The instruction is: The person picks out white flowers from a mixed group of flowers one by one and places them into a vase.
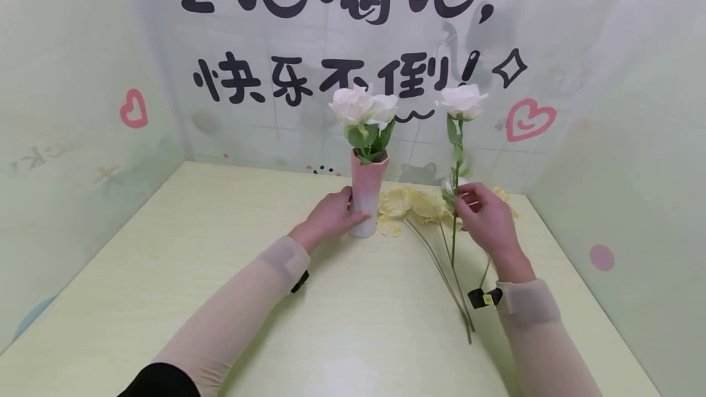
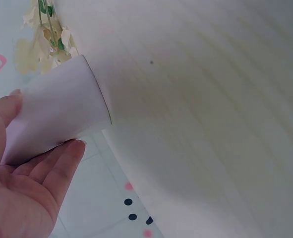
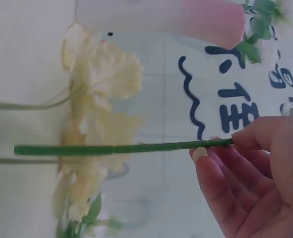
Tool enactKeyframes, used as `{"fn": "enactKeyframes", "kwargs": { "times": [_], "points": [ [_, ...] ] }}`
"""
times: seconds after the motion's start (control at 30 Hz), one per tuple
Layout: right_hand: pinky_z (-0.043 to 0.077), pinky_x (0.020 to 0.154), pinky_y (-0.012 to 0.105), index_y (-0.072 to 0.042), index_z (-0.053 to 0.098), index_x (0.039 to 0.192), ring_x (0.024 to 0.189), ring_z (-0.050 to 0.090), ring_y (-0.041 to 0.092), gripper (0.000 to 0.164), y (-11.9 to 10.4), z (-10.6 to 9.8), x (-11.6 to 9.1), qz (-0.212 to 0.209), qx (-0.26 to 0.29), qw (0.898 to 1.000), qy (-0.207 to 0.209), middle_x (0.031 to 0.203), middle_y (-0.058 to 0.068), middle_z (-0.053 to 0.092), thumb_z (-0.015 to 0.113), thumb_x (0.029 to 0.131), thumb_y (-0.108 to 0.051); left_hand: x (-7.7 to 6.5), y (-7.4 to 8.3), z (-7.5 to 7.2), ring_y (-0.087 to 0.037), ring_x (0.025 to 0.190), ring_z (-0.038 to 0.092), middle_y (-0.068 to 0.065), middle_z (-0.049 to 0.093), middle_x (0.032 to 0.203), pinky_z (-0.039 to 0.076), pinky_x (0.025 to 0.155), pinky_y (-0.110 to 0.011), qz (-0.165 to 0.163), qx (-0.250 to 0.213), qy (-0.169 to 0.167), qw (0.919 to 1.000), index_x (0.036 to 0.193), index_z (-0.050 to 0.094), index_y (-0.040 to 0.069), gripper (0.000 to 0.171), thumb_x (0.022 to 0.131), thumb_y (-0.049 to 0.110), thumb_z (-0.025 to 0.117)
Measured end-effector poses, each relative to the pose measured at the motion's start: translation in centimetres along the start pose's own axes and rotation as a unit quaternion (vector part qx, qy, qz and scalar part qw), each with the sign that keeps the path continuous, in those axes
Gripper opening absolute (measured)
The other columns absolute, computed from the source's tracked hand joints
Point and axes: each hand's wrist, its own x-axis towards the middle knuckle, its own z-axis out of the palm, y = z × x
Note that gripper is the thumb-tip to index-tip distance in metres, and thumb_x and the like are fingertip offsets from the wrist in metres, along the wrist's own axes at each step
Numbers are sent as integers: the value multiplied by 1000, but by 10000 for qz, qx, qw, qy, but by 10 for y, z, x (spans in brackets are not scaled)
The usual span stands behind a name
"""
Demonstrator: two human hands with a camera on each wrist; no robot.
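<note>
Head view — vase of roses gripped in left hand near back edge of surface, single rose pinched by right hand near back right corner, yellow flowers between.

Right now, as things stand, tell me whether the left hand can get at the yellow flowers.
Probably not directly: the left hand grips the vase, which is between it and the yellow flowers. It would likely need to let go first.
</note>
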Motion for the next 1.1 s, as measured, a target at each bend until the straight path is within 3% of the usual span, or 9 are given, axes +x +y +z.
{"fn": "enactKeyframes", "kwargs": {
  "times": [0.17, 0.43, 0.6, 0.87, 1.1],
  "points": [
    [55, 50, 22, -5, 63, 114, 75, 64, 22, 20, -21, -5, 6, -258, 153, 9995, 51, 94, 11, 68, 62, 98, -17, 0, 0, 1, -24, 106, 59, -17, 60, 123, 52, 90, -41, 10, 65, 35, 10000, 137, 44, -5, 64, 96, 40, 66],
    [54, 51, 19, -5, 61, 109, 73, 64, 11, 18, -69, -22, 31, -790, 124, 9966, 196, 91, 6, 72, 61, 99, -19, 1, 1, 1, -24, 106, 59, -17, 60, 123, 52, 90, -41, -28, 59, 23, 10000, 137, 43, -5, 65, 96, 40, 66],
    [56, 54, 19, -2, 60, 109, 74, 65, 12, 18, -99, -27, 48, -1088, 448, 9920, 446, 92, 7, 71, 62, 98, -17, 0, 0, 2, -24, 105, 60, -16, 61, 122, 52, 90, -41, -55, 74, 46, 9999, 136, 45, -4, 64, 96, 40, 67],
    [58, 62, 21, -5, 59, 115, 79, 67, 16, 18, -134, -28, 68, -1571, 1267, 9735, 1074, 95, 8, 70, 59, 98, -12, 0, -3, 3, -25, 104, 60, -17, 62, 121, 52, 90, -42, -34, 88, 76, 9999, 135, 46, -4, 62, 96, 40, 67],
    [58, 66, 23, 11, 57, 109, 77, 67, 24, 15, -172, -21, 60, -2127, 1753, 9501, 1462, 92, 23, 68, 58, 95, 6, 2, -4, 4, -26, 104, 60, -18, 62, 121, 52, 89, -42, 38, 137, 122, 9998, 135, 45, -5, 64, 96, 41, 67]
  ]
}}
